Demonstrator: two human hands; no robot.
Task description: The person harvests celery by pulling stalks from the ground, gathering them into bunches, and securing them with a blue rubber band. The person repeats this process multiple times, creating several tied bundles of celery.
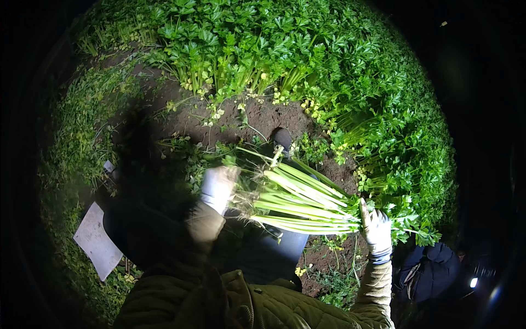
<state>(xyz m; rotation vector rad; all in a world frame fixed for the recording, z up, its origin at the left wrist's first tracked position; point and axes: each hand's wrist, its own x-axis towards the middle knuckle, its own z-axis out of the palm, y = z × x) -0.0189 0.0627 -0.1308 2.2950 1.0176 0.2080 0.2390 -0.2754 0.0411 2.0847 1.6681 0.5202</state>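
Observation:
My right hand, in a pale glove, grips a bunch of celery near its leafy end. The long pale-green stalks lie sideways across my lap, leaves to the right. Stringy roots with bits of soil hang at the left end. Beside those roots is my left hand, also gloved and blurred by motion. Some green leaf shows at its fingertips, but whether the fingers hold it is unclear.
Dense standing celery plants curve across the far side and right. Brown soil borders them, near my shoe. Left are flattened greens and a pale flat sheet. A dark fabric shape and small light appear lower right.

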